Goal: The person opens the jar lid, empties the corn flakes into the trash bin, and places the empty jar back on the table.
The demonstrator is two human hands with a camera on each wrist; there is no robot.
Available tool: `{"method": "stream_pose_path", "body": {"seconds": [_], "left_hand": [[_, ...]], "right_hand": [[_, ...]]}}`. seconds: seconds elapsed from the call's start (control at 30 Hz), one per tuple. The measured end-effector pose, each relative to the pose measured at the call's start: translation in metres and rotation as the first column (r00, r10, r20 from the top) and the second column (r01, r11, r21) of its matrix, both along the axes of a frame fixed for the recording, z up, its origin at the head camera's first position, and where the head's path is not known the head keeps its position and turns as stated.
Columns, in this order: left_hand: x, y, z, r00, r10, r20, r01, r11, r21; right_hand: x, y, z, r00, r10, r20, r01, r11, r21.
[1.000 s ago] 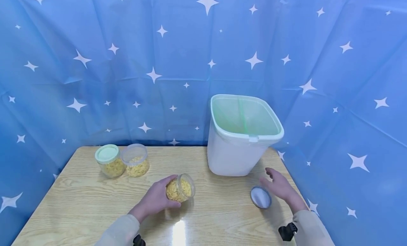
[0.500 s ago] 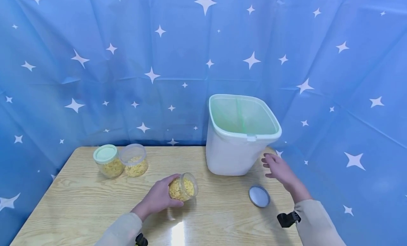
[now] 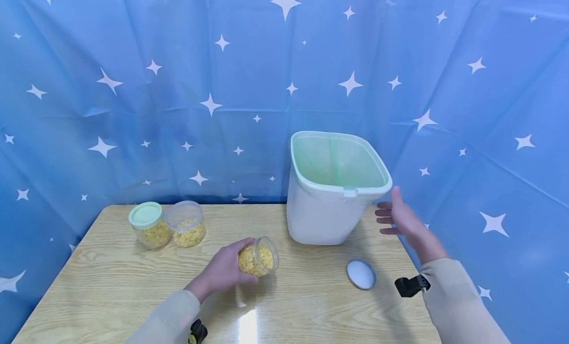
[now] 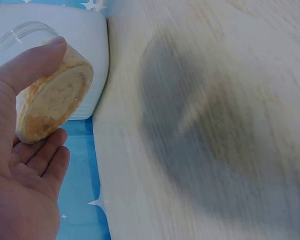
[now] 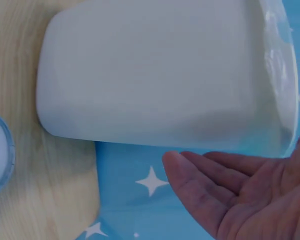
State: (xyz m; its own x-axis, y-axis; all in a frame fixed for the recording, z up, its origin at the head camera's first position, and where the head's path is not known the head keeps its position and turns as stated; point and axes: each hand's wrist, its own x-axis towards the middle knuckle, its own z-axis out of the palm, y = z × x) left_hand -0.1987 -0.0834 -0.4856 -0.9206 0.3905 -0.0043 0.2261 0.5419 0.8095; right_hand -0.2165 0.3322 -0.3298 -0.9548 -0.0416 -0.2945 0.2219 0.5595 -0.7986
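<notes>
My left hand [image 3: 226, 267] grips a clear, lidless jar [image 3: 259, 257] of yellow flakes. The jar is held off the table, its mouth tilted to the right; its base faces the camera in the left wrist view. Beside the right wall of a tall white bin [image 3: 315, 213] is my right hand [image 3: 402, 218], with extended fingers and nothing in it. The right wrist view shows its fingertips close to the bin wall, but contact cannot be told. On the table between the hands lies a round lid [image 3: 361, 274], its pale inner side up.
Two more jars of yellow flakes stand at the back left, one with a mint-green lid [image 3: 146, 214], the other with a translucent top [image 3: 184, 214]. The bin has a mint-green rim and stands at the back right. A blue starry curtain [image 3: 249, 77] hangs behind the wooden table [image 3: 133, 294].
My right hand has moved up and right, away from the lid, to the bin's right side, and its fingers have straightened. My left hand has shifted the jar slightly to the right.
</notes>
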Motion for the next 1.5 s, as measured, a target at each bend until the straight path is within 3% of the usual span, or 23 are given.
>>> {"method": "stream_pose_path", "body": {"seconds": [0.3, 0.43, 0.8, 1.5], "left_hand": [[-0.008, 0.008, 0.016, 1.0, 0.007, 0.026, -0.009, 0.999, 0.041], [-0.013, 0.012, 0.027, 1.0, 0.013, -0.004, -0.013, 0.999, 0.046], [-0.031, 0.016, 0.074, 0.999, 0.043, -0.014, -0.042, 0.997, 0.062], [-0.071, 0.015, 0.158, 0.995, 0.011, -0.097, -0.005, 0.998, 0.061]], "right_hand": [[-0.01, 0.001, 0.02, 0.999, 0.031, 0.042, -0.032, 0.999, 0.012], [-0.013, 0.002, 0.023, 0.997, 0.041, 0.06, -0.043, 0.998, 0.041], [-0.019, 0.001, 0.019, 0.997, 0.054, 0.063, -0.057, 0.997, 0.044], [-0.021, -0.003, 0.017, 0.999, 0.023, 0.023, -0.024, 0.999, 0.032]]}}
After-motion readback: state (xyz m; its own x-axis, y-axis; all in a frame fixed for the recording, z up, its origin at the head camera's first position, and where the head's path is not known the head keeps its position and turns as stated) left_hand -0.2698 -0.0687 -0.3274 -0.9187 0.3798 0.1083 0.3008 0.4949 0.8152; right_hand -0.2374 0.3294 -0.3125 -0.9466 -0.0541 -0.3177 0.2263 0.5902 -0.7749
